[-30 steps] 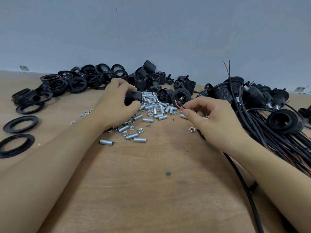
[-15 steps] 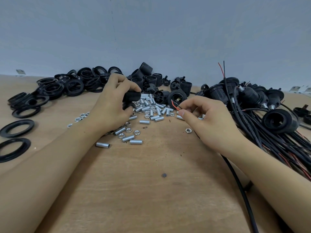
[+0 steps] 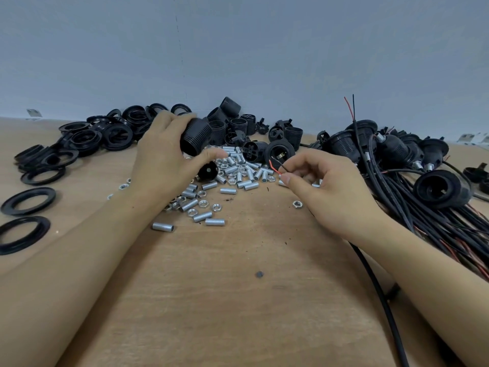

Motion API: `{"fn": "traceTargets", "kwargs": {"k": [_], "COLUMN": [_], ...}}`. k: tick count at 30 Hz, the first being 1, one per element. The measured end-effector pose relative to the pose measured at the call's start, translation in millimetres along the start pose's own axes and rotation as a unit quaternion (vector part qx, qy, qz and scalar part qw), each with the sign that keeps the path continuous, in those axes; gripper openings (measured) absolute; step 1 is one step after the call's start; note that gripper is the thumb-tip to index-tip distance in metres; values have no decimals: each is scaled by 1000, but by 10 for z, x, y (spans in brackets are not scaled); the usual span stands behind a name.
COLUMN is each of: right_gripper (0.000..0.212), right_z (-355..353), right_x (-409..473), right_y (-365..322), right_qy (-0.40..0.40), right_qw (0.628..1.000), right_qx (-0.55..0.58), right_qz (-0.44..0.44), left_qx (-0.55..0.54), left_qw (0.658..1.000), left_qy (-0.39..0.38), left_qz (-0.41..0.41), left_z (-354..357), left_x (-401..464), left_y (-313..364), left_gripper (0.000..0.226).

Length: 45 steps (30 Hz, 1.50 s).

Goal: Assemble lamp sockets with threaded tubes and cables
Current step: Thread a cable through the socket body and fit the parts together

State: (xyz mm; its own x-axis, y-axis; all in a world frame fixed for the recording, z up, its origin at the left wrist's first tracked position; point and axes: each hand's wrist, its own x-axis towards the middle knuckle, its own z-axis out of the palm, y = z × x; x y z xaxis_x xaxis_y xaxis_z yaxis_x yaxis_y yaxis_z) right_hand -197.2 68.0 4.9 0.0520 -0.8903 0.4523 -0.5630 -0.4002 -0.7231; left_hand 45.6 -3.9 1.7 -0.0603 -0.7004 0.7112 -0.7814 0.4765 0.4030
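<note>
- As the left hand [image 3: 169, 160] lifts a black threaded socket shell [image 3: 194, 137] clear of the parts pile, fingers curled round its ribbed wall, the shell now sits higher and more exposed than 1 second ago, when it lay half hidden low in the palm.
- Beneath that hand, at 6 o'clock from the shell, a black socket cap [image 3: 207, 171] has come into view among the metal parts; it was covered before.
- At 3 o'clock from the shell, the right hand [image 3: 336, 192] keeps its pinch on a black cable [image 3: 381, 295], whose red and black wire ends [image 3: 275, 166] poke out toward 10 o'clock, well apart from the shell.
- Judged from this, 1 socket is being picked up and turned for threading; cable, shell and cap are not yet joined, and no tube is visibly in hand.
- Silver threaded tubes [image 3: 239, 176] and hex nuts [image 3: 203, 203] lie scattered at 12 o'clock of the wooden table [image 3: 238, 313].
- Black rings [image 3: 27, 201] spread toward 9 o'clock; loose socket bodies [image 3: 238, 123] heap at 12 o'clock.
- Finished cabled sockets [image 3: 439, 189] pile up at 3 o'clock.
- Behind everything stands a plain blue-grey wall [image 3: 264, 49], meeting the table's far edge.
</note>
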Motion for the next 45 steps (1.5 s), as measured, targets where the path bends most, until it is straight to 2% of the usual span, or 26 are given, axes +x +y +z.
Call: {"fn": "traceTargets", "kwargs": {"k": [3, 5, 7, 9, 12, 13, 15, 20, 26, 36, 45], "right_gripper": [11, 12, 13, 12, 19, 20, 18, 13, 17, 19, 13], "right_z": [-25, -61, -86, -106, -121, -124, -134, -119, -93, -75, 7], "right_x": [3, -3, -11, -15, -18, -22, -37, -86, -126, -120, -192], "right_y": [-51, -101, -139, -175, -235, -251, -279, -346, -382, -354, -379], "right_qy": [8, 0, -20, -33, -25, -23, -30, -60, -86, -57, 5], "right_qw": [998, 992, 980, 965, 956, 957, 961, 966, 972, 986, 994], "right_qx": [68, 129, 196, 259, 291, 288, 274, 251, 214, 139, 10], "right_qz": [13, 17, 21, 28, 22, 17, 5, -14, -41, -67, -112], "left_qx": [-140, -256, -362, -463, -588, -602, -605, -598, -587, -560, -541], "left_qw": [988, 965, 931, 878, 755, 729, 710, 700, 710, 726, 735], "left_qy": [38, 10, -45, -109, -223, -254, -281, -298, -299, -297, -298], "left_qz": [48, 56, 23, -50, -185, -205, -225, -253, -248, -265, -278], "left_z": [-8, 13, 23, 20, 21, 19, 24, 16, 1, 28, 55], "left_x": [-77, -175, -249, -286, -287, -284, -282, -286, -285, -290, -314], "left_y": [180, 356, 530, 648, 694, 701, 705, 704, 719, 758, 782], "left_gripper": [63, 51, 33, 18, 36, 40, 46, 49, 53, 55, 62]}}
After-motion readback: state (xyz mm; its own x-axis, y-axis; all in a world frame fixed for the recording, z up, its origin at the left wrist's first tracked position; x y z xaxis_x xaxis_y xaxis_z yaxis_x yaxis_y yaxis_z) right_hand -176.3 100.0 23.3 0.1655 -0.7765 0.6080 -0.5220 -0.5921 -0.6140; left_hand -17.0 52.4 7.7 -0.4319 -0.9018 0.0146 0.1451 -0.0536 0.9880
